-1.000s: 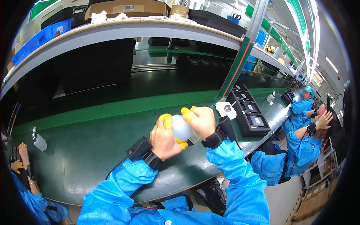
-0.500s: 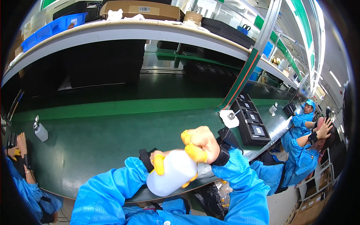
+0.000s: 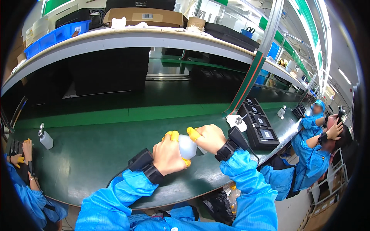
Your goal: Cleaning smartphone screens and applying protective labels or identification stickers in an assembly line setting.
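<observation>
In the head view, a white bottle is sitting between the person's two hands, over the middle depth of the green workbench, between its near edge and the light green strip along the back. The left hand is gripping the bottle's left side, with yellow finger covers showing above and below it. The right hand is curling its fingers at the bottle's upper right, one covered tip lying just beside it; the rest are hiding, so whether they are grasping anything I cannot tell. The bottle is showing a short, rounded outline; its neck is not showing, so I cannot tell which way its mouth is pointing or how its long axis is running. A pale patch is peeking out below the right hand, and I cannot tell whether it is belonging to the bottle.

Toward the workbench's left end, a pump bottle is standing upright. Right of the hands, a white cloth is lying beside a black tray, which is resting close to the near right edge.
</observation>
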`<state>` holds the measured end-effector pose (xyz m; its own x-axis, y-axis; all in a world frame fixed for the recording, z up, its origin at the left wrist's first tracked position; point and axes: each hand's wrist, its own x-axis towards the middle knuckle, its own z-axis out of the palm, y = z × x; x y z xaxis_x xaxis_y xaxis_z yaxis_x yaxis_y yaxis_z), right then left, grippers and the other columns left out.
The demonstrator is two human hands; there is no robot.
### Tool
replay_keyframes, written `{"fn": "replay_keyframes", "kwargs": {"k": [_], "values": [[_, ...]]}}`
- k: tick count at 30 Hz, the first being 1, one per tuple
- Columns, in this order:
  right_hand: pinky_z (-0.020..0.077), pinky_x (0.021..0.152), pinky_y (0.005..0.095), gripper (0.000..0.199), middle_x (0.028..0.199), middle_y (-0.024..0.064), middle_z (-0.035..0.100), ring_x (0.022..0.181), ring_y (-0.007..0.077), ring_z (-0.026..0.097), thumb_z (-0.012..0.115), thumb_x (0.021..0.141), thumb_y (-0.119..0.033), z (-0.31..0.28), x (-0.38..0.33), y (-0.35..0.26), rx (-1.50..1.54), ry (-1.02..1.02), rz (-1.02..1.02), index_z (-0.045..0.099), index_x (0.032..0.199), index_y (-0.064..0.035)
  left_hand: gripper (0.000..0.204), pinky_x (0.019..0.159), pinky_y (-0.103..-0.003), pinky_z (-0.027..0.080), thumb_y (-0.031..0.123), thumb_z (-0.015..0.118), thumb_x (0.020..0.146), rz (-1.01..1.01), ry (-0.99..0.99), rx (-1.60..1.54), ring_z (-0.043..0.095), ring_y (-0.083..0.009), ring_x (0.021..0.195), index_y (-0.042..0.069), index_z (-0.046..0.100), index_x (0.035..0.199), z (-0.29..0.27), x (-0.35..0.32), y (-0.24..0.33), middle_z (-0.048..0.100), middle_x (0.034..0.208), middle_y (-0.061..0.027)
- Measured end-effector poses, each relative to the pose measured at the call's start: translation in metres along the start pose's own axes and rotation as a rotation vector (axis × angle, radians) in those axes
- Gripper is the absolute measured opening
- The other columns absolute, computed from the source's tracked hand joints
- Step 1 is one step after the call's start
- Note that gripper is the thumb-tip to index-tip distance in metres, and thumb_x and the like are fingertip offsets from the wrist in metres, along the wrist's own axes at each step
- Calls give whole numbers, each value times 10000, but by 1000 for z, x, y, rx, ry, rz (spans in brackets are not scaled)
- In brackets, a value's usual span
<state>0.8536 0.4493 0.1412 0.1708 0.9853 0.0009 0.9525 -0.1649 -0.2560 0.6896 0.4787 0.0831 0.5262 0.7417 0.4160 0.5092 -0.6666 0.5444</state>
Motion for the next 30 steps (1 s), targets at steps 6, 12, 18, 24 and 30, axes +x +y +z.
{"fn": "replay_keyframes", "kwargs": {"k": [6,12,18,24,30], "values": [[442,583,363,235,678,124,545,623,284,545,629,833,-186,9,-5,22,482,27,-758,555,707,-1,658,860,-314,463,221,809,523,28,-886,-1360,575,-206,981,31,536,1090,13,7,-44,593,1080,-97],[488,798,337,346,1086,135,496,960,246,551,655,841,-195,-35,-12,36,485,-192,-768,529,1106,-13,835,880,-341,452,235,869,449,149,-851,-1145,541,-205,1006,52,503,1177,13,34,-47,583,1043,-87],[528,757,371,477,1163,180,534,937,268,635,663,865,-272,-21,-7,38,479,71,-433,502,1207,19,730,819,-341,470,230,851,463,70,-502,-820,572,-221,947,25,508,1074,23,38,-54,580,974,-99],[527,627,361,325,786,206,666,690,284,676,701,798,-321,-9,-14,29,227,108,-138,682,837,2,762,769,-401,500,296,856,462,49,-453,-452,630,-340,886,22,515,1085,26,29,-21,622,949,-181],[521,633,288,250,843,122,662,721,206,657,761,737,-127,-11,-27,45,500,125,-417,686,939,0,734,815,-341,457,192,840,468,147,-644,-836,541,-230,986,56,482,1095,43,33,-33,544,1034,-105]]}}
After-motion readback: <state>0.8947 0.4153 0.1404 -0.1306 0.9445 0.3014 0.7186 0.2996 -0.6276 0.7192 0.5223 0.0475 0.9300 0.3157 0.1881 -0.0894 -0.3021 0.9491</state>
